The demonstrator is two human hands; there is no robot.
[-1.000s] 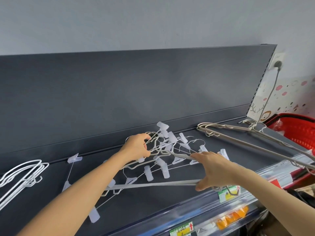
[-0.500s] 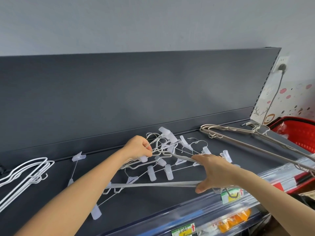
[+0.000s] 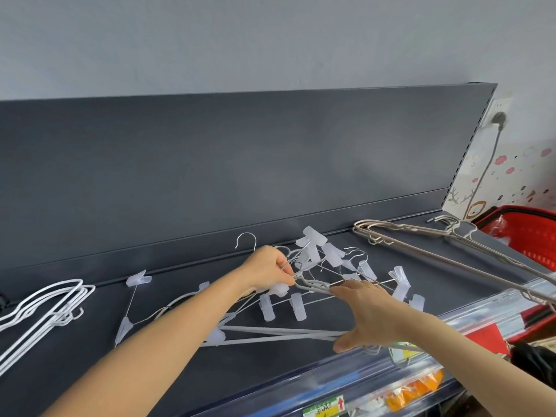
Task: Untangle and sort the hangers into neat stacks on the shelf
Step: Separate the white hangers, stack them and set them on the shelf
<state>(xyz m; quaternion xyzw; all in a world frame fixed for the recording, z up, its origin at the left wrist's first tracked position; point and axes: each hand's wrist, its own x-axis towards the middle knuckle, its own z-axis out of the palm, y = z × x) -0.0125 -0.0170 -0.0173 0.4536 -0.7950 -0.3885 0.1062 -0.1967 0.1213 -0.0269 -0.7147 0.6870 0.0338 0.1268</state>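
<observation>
Dark grey metal shelf (image 3: 270, 368): the hangers are in three groups along it. At centre lies a tangled heap of thin wire hangers with translucent plastic clips (image 3: 329, 255), clips pointing several ways and hooks crossed over one another. The left hand (image 3: 267, 272) is closed in a pinch on one thin wire at the heap's rear left side. The right hand (image 3: 370, 317) grips a pale grey plain hanger (image 3: 328, 335), fingers over its upper part and thumb under its long bars, which run leftward beneath the heap. A stack of white coated wire hangers (image 3: 45, 305) lies at the shelf's left end, well apart from the heap. A stack of beige metal hangers (image 3: 370, 233) lies at the right end. A red plastic basket (image 3: 523, 236) stands beyond the shelf's right end.
</observation>
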